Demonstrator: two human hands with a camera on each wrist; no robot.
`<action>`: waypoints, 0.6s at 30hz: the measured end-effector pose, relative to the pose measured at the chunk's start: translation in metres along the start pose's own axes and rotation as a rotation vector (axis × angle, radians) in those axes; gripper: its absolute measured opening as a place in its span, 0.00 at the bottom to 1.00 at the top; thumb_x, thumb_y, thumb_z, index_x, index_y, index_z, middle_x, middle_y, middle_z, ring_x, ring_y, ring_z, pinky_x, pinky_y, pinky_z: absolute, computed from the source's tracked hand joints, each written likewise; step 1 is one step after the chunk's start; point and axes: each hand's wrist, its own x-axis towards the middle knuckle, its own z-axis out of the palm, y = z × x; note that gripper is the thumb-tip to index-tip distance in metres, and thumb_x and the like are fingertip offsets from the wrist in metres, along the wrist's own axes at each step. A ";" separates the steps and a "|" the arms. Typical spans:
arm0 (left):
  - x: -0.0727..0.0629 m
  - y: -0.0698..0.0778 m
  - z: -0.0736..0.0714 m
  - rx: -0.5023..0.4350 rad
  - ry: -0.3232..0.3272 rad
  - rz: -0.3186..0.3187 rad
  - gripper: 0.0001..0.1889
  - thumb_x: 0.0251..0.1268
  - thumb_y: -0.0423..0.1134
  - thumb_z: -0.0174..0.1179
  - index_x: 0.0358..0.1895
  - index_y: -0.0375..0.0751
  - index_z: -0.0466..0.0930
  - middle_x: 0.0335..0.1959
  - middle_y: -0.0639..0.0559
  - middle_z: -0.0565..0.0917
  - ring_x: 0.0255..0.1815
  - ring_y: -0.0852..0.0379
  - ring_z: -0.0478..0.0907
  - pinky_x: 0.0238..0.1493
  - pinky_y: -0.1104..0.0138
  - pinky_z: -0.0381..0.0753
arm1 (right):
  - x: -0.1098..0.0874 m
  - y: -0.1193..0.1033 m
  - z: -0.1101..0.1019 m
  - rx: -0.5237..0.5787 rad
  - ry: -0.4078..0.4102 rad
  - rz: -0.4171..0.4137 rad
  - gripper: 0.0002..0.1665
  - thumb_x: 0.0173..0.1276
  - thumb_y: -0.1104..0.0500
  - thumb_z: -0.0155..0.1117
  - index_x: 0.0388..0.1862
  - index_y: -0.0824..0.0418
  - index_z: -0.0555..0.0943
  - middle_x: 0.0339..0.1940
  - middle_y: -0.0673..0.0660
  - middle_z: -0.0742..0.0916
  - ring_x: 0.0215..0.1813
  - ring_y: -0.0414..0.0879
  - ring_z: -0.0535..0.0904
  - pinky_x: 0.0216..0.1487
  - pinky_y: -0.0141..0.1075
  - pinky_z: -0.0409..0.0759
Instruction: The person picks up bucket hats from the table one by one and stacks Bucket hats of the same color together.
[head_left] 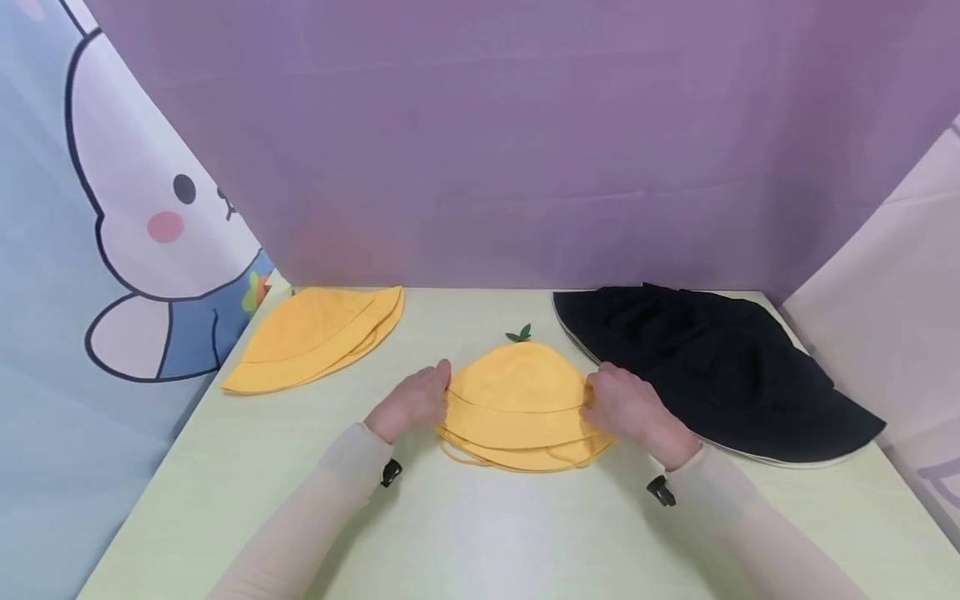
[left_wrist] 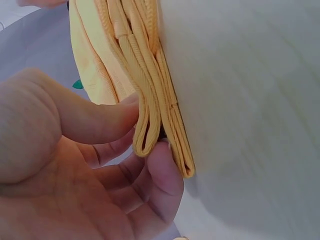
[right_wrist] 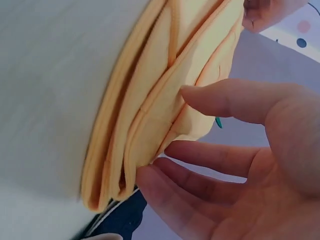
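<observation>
A yellow bucket hat (head_left: 517, 383) lies flattened at the middle of the table, a green leaf sprig (head_left: 520, 334) at its crown. Below the upper brim a second yellow layer and a thin chin cord (head_left: 461, 455) show. My left hand (head_left: 420, 400) grips the hat's left side. In the left wrist view its thumb and a fingertip pinch the upper folded edge (left_wrist: 145, 142), with another fold beneath. On the right side my right hand (head_left: 630, 408) holds the hat, thumb on the upper cloth and fingers at the folded edge (right_wrist: 125, 185).
Another flattened yellow hat (head_left: 300, 333) lies at the back left of the pale table (head_left: 480, 542). A large black hat (head_left: 712, 375) covers the back right, close beside my right hand. A purple cloth (head_left: 525, 167) hangs behind, with printed cloth (head_left: 135, 333) along the left.
</observation>
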 end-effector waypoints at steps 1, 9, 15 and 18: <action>0.000 0.000 0.000 0.003 0.003 -0.003 0.10 0.66 0.25 0.56 0.43 0.39 0.65 0.31 0.45 0.72 0.30 0.50 0.69 0.31 0.61 0.69 | 0.000 -0.001 0.001 -0.010 -0.001 0.000 0.09 0.61 0.58 0.70 0.34 0.62 0.81 0.32 0.56 0.74 0.32 0.51 0.71 0.31 0.41 0.70; -0.003 0.002 -0.005 0.039 0.020 -0.017 0.07 0.66 0.28 0.58 0.43 0.38 0.70 0.33 0.47 0.74 0.32 0.50 0.71 0.34 0.61 0.71 | 0.002 0.000 0.004 -0.080 -0.007 -0.038 0.08 0.62 0.57 0.69 0.33 0.60 0.81 0.33 0.55 0.74 0.33 0.51 0.71 0.32 0.43 0.71; -0.005 -0.007 -0.024 0.000 0.002 -0.079 0.05 0.71 0.37 0.60 0.41 0.40 0.76 0.33 0.49 0.79 0.32 0.51 0.75 0.33 0.61 0.73 | 0.003 0.003 0.004 -0.069 -0.025 -0.035 0.11 0.62 0.55 0.69 0.39 0.61 0.83 0.34 0.54 0.74 0.33 0.50 0.71 0.31 0.42 0.70; -0.002 -0.016 -0.034 0.027 0.040 -0.097 0.07 0.72 0.40 0.60 0.42 0.40 0.77 0.34 0.48 0.80 0.33 0.51 0.76 0.34 0.60 0.75 | 0.005 0.002 0.003 -0.077 -0.023 -0.042 0.10 0.62 0.55 0.70 0.36 0.60 0.82 0.33 0.54 0.74 0.33 0.50 0.70 0.31 0.42 0.70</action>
